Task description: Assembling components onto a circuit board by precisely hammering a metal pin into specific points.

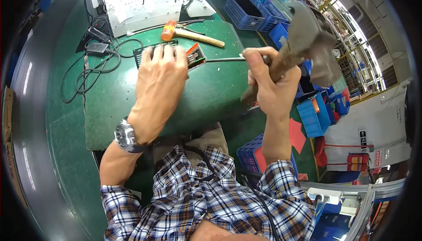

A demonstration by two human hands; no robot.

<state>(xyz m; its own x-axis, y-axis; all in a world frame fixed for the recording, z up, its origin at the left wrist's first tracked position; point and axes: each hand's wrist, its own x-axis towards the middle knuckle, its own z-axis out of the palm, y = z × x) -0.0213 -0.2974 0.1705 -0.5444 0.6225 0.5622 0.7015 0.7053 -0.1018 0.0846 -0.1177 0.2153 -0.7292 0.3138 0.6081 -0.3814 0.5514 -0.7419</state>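
My right hand (274,80) is closed round the worn handle of a hammer (307,34), whose dark metal head is raised close to the camera. From the same hand a thin metal rod (224,59), perhaps a screwdriver shaft, runs left to a small unit with a green and orange edge (196,57). My left hand (162,72) lies over that unit, fingers curled down on it against the green table. Its fingers hide most of the unit. A black slotted plate (137,57) shows beside the left fingers.
A mallet with an orange head (168,31) and wooden handle lies beyond my hands. Black cables and an adapter (97,48) are on the left. A white machine base (145,17) stands at the back. Blue crates (244,12) sit on the floor to the right.
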